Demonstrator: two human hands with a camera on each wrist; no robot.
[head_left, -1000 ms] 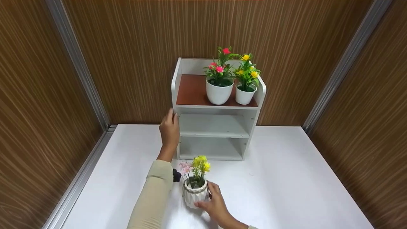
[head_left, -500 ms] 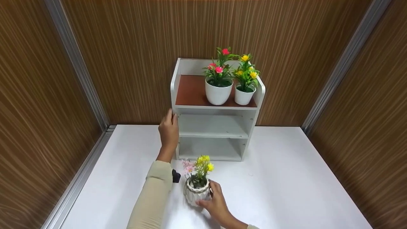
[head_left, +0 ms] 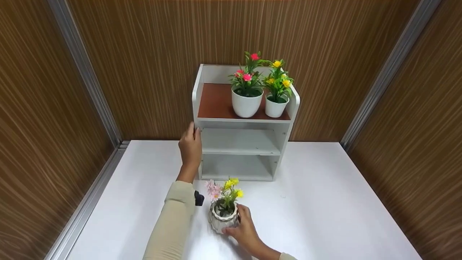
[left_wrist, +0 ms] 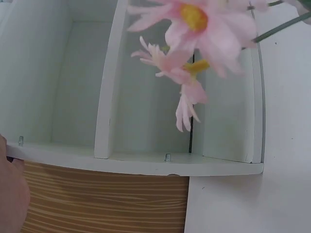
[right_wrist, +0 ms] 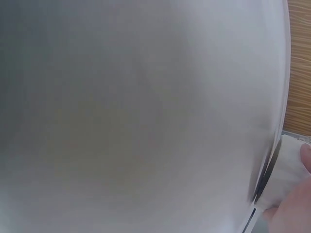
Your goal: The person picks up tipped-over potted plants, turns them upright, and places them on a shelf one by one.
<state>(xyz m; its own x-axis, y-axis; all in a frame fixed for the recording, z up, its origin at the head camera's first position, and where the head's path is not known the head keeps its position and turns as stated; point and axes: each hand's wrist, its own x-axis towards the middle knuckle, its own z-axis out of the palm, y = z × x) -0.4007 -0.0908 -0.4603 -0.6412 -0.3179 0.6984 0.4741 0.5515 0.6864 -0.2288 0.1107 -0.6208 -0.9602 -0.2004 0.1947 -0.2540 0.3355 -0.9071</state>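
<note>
In the head view my left hand [head_left: 190,146] grips the left side panel of a white three-tier shelf [head_left: 240,154]. The left wrist view shows part of that hand [left_wrist: 12,194] at the panel's edge [left_wrist: 131,166]. My right hand [head_left: 246,229] holds a ribbed white flower pot [head_left: 221,224] by its right side, thumb in front. Pink flowers [head_left: 213,190] and yellow flowers [head_left: 232,184] rise from the pot, which leans slightly. The right wrist view catches the pot [right_wrist: 282,174] and fingers at its right edge; whether its base touches the table cannot be told.
On the shelf's red-brown top stand a white pot with red flowers [head_left: 247,103] and a smaller white pot with yellow flowers [head_left: 276,107]. The shelf sits on a white table [head_left: 325,202] against a wood-grain wall [head_left: 144,72]. Similar walls flank both sides.
The flower pot has shifted slightly to the right and away from me in my right hand, and its flowers have swung right. My left hand stays at the shelf's side.
</note>
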